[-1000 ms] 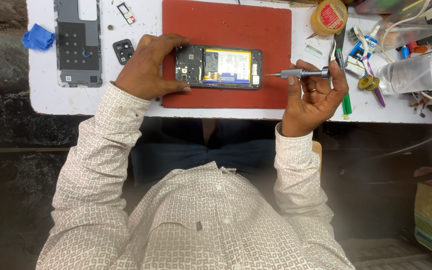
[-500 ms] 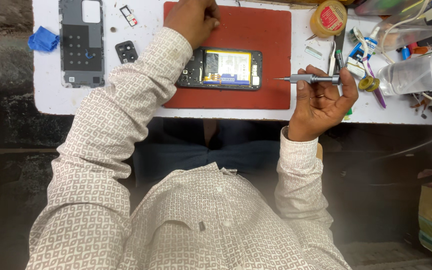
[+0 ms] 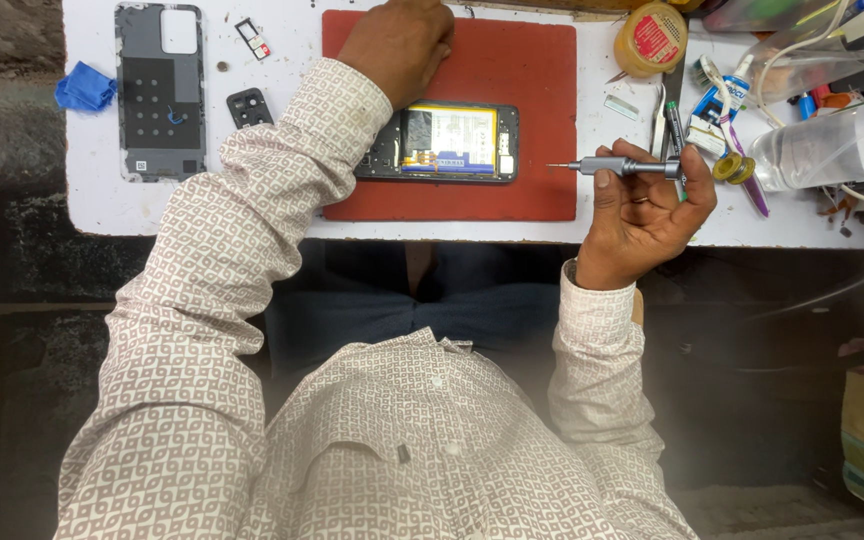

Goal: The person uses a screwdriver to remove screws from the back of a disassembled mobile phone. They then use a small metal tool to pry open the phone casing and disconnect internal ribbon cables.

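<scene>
The right hand grips a grey screwdriver, fingers closed round its handle. The tool lies level, its tip pointing toward the red mat and hanging just off the mat's right edge, clear of the worktop. The hand itself sits at the worktop's near edge, right of the mat.

The left hand reaches over to the far edge of the mat, knuckles up and fingers curled under. Whether it holds anything cannot be told; the fingertips are hidden at the top of the view. Its patterned sleeve crosses the mat's left side.

On the mat lies an opened phone, back removed, battery and boards showing. Its left end is covered by the sleeve. It is apart from both hands, left of the screwdriver tip.

Left of the mat, well apart, the phone's back cover lies inside up. Between cover and mat sit a small black camera frame and, farther back, a card tray. A blue cloth lies at the worktop's left edge.

Right of the mat: a yellow tape roll, a toothbrush, a clear bottle lying down and tangled cables.
</scene>
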The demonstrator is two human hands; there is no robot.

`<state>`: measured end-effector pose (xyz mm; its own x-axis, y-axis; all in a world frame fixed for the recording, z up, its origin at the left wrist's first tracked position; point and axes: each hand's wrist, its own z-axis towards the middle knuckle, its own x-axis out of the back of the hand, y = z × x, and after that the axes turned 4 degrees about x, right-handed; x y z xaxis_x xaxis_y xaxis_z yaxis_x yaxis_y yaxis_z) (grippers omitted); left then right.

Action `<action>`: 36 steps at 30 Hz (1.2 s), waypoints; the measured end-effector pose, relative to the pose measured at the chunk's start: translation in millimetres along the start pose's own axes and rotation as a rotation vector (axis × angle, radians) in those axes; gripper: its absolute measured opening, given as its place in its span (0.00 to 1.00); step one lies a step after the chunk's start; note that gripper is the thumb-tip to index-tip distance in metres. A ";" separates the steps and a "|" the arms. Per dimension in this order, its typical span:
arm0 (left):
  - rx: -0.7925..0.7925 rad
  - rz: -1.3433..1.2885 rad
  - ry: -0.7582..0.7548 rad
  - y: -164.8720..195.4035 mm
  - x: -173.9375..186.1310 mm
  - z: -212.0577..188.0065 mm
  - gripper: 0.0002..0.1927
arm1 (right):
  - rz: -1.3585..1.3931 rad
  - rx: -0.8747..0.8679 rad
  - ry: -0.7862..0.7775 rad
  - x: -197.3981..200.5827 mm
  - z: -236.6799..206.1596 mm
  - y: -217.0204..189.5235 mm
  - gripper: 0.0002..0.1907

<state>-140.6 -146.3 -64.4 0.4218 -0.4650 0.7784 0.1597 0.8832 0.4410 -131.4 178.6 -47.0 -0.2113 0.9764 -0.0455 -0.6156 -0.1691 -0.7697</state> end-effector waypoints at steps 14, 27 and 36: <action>0.551 -1.229 0.221 78.2 31.0 -68.8 0.09 | 0.230 -0.073 0.143 -27.4 8.7 -29.9 0.34; 0.600 -1.807 0.331 142.9 3.7 -94.7 0.09 | 0.310 -0.095 0.184 -67.7 -9.0 -42.6 0.36; 0.630 -1.797 0.382 142.8 1.5 -93.1 0.10 | 0.300 -0.073 0.153 -73.2 -12.3 -39.3 0.36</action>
<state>-34.2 -15.2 -41.9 0.3120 -0.5457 -0.7777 0.3028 -0.7187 0.6259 -82.4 115.5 -21.2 -0.2550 0.8946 -0.3670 -0.4861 -0.4467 -0.7511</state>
